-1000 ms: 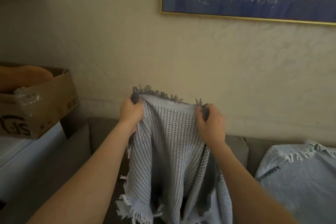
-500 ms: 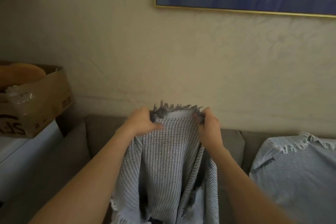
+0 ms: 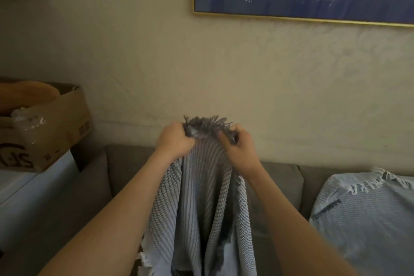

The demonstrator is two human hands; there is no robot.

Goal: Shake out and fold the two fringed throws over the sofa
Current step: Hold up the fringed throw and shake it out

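Above sofa: left grip, right grip fisted on throw, fringe seemingly bunched.

grey-striped fringed throw hangs bunched up, dark fringe on top; pale blue fringed throw lies draped over the grey sofa.

grey striped throw, pale blue throw, grey sofa

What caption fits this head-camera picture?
Left hand and right hand grip the striped throw by its fringe over the sofa, the pale blue throw lying alongside.
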